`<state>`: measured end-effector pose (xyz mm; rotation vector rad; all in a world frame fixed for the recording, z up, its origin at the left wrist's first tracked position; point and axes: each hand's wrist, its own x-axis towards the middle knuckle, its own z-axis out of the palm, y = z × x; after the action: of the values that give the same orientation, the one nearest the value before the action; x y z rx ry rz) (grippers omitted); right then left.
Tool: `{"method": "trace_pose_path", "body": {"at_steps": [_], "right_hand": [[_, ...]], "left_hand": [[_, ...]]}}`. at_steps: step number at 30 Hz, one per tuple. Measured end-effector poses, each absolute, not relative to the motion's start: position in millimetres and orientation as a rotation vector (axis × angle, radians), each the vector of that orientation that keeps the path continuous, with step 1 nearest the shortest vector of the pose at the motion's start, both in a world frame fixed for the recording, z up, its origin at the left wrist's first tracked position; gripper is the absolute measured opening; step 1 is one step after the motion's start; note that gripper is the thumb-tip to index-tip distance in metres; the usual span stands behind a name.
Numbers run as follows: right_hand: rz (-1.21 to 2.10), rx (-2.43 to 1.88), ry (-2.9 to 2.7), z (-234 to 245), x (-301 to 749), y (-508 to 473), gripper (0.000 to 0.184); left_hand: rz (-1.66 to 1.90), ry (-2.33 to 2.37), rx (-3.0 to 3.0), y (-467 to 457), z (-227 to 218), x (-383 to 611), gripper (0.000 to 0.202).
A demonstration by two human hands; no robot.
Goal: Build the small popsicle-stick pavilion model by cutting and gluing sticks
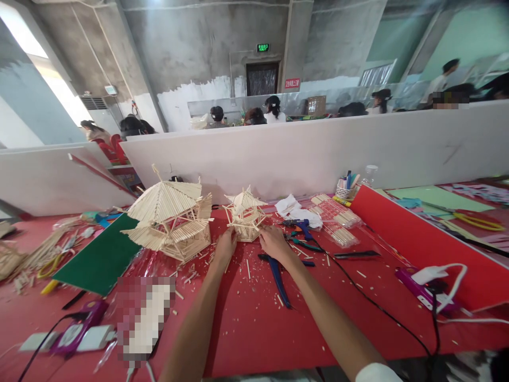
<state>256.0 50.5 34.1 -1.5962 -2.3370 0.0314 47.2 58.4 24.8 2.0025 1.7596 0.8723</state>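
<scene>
A small pavilion model (245,215) built of thin wooden sticks stands upright on the red table. My left hand (226,246) is closed against the left side of its base, and my right hand (274,243) grips the right side. Some fingertips are hidden behind the model. Just to the left is a larger stick pavilion (170,217) with two tiers of roof. Beneath my right wrist lie blue-handled pliers (279,281). A blue glue gun (304,229) rests beyond that hand, beside a crumpled white cloth or tissue (292,208).
Stick scraps litter the red table (246,329). Bagged sticks (338,217) lie right of the glue gun. A green board (101,260) and a red board (421,244) flank the work area. Purple power strips (429,294) trail cables. A white partition (318,148) closes the back.
</scene>
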Motion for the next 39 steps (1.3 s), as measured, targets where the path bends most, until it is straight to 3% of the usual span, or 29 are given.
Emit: {"method": "trace_pose_path", "body": {"at_steps": [39], "right_hand": [[0.044, -1.602, -2.325, 37.6, 259.2, 43.8, 0.060]], "left_hand": [[0.715, 1.865, 2.108, 55.6, 25.5, 48.8, 0.025]]}}
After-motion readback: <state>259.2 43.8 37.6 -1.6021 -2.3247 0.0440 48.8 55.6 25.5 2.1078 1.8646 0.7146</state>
